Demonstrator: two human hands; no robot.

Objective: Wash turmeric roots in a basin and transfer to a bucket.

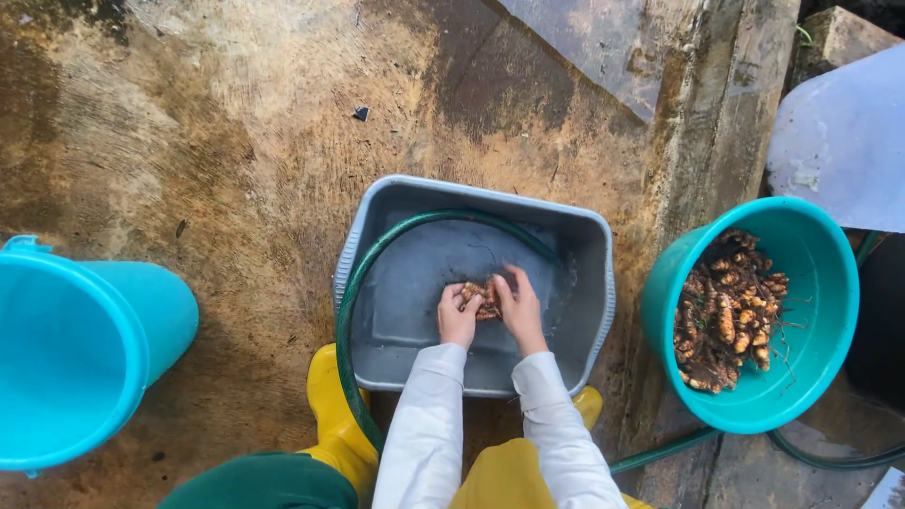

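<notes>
Both my hands are down in a grey rectangular tub (377, 203) that holds shallow water. My left hand (457, 316) and my right hand (520, 306) together grip a knobbly brown root clump (486, 300) between them, just above the tub's floor. White sleeves cover both my forearms. A green hose (351, 311) curves over the tub's left rim and along its back wall. To the right stands a teal basin (820, 245) with several similar brown roots (728, 311) piled in it.
A light blue bucket (75, 349) lies at the left edge. My yellow boots (335, 424) stand against the tub's near side. The ground is wet, stained concrete, with a wooden plank (702, 141) between tub and basin and a pale sheet (844, 141) at the upper right.
</notes>
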